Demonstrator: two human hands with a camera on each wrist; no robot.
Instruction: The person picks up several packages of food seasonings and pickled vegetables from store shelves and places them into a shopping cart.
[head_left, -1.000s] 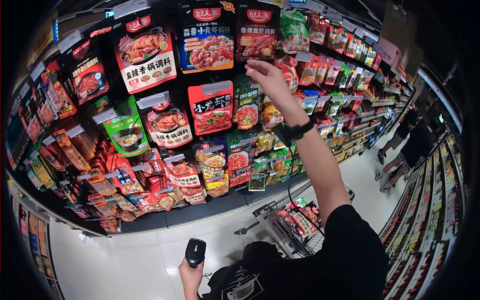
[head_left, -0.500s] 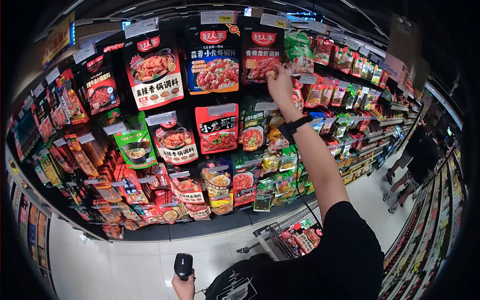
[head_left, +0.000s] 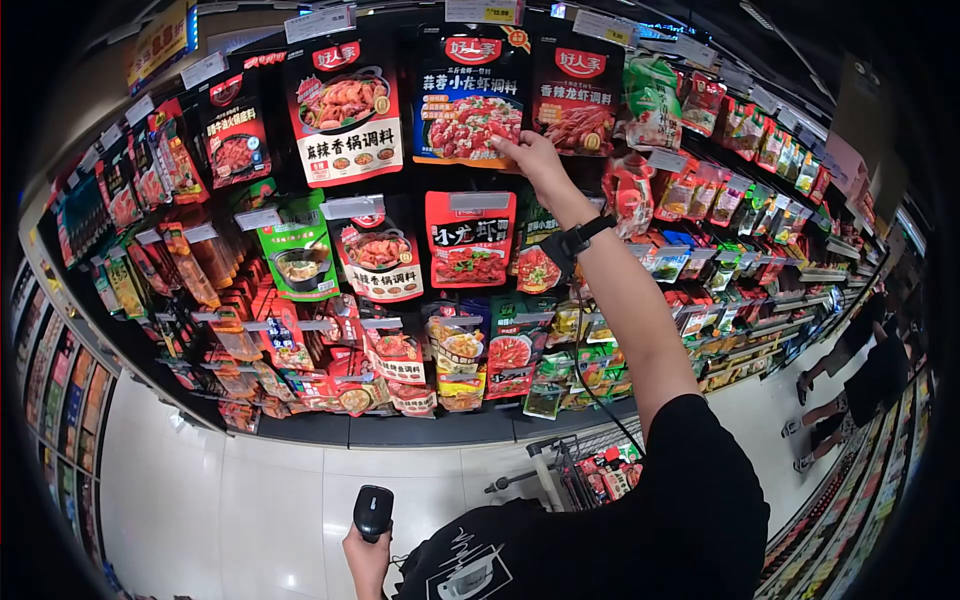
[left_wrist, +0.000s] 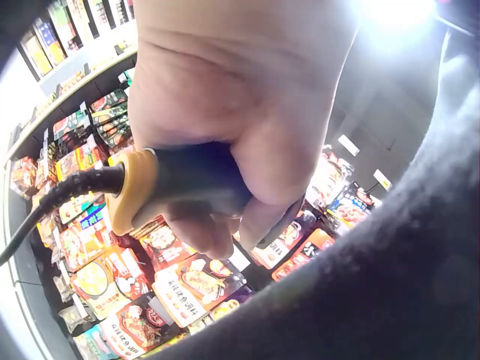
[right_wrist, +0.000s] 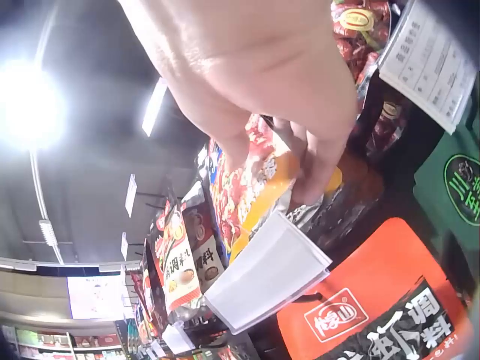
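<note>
In the head view my right hand pinches the lower right corner of a blue hanging seasoning packet. The right wrist view has the thumb of that hand on the front of the packet and the other fingers round its bottom edge, partly hidden. Down near the floor, my left hand grips a black handheld scanner. Seen from the left wrist, the fingers of the left hand curl round the scanner's handle, from which a dark cable leaves.
A dark red packet hangs right of the blue one, a black-and-white one left. Below is a red packet behind a tag. A cart holding packets stands by the shelf; people are in the aisle at right.
My right hand has moved left from the dark red packet to the blue one and taken hold of its corner. The left hand still grips the scanner. The head view has shifted.
</note>
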